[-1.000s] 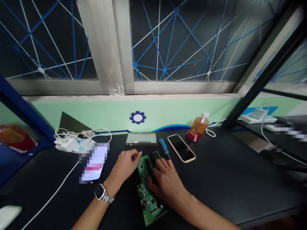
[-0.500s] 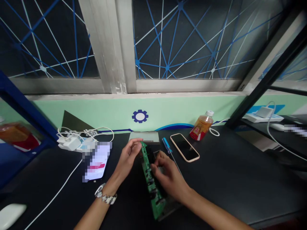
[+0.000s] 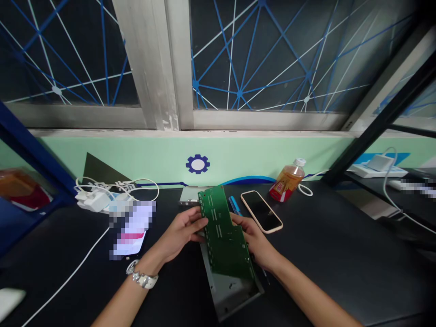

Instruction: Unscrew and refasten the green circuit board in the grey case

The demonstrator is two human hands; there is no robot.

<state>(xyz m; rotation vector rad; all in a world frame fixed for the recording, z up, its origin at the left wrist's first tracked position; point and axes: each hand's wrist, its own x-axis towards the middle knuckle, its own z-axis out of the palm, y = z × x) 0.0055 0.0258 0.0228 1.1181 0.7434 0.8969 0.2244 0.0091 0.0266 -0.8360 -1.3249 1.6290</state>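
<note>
above the grey metal tray (image 3: 218, 295), a green circuit board (image 3: 226, 247) is held up, its long sides running roughly the same way as the tray's; whether the two touch underneath cannot be told. the left hand (image 3: 182, 234) has its grip closed on the board's left edge, thumb over the upper face and fingers partly hidden behind, the wrist low and the forearm slanting in from the near left of the tray. the right hand (image 3: 257, 240) grasps the opposite edge, fingers curled around the stepped corner, its forearm slanting in from the near right; part of that grip is hidden.

a slip of the left thumb could let the board tip into the tray and knock its parts against the rim, and uneven pressure from the two hands might flex it. if a cable runs beneath, which cannot be seen, lifting could strain it.

beyond the tray's far end lies a flat metal piece (image 3: 189, 194). to the tray's far right, on the desk (image 3: 327, 254), are a blue-handled screwdriver (image 3: 234, 205), a dark-screened phone (image 3: 261, 211) and a bottle (image 3: 286, 182); left of it is a lit phone (image 3: 134, 229).
</note>
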